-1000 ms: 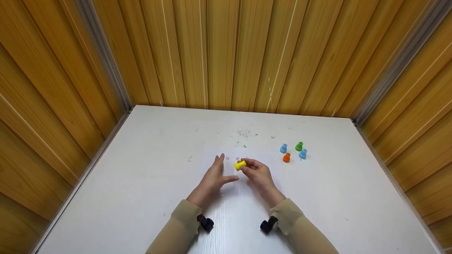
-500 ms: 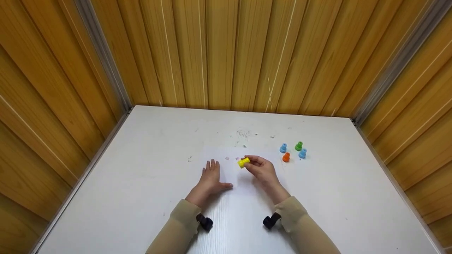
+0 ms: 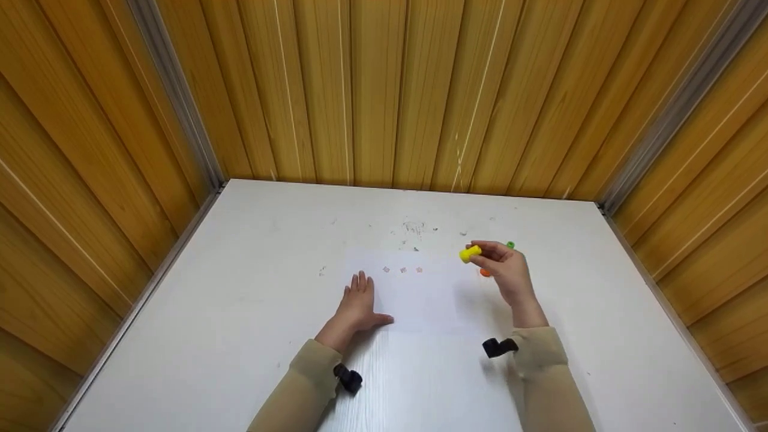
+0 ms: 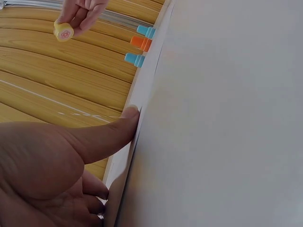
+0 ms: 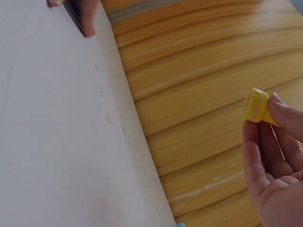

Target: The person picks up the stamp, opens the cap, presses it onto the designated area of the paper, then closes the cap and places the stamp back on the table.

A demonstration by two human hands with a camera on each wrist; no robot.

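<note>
My right hand pinches a yellow toy stamp between thumb and fingers, raised above the table right of the paper. In the left wrist view, the yellow stamp's face shows a reddish flower pattern. My left hand rests on the left part of a white sheet of paper, fingers straight and thumb spread to the side. Three small reddish prints sit in a row near the sheet's top edge.
An orange stamp and a green stamp stand at the right, partly hidden behind my right hand. Two blue stamps, one of them the upper blue stamp, show in the left wrist view. Wood-look walls enclose the white table.
My right hand has lifted away from the paper to the right, carrying the yellow stamp and uncovering the third print. My left hand has shifted slightly left and settled on the sheet.
</note>
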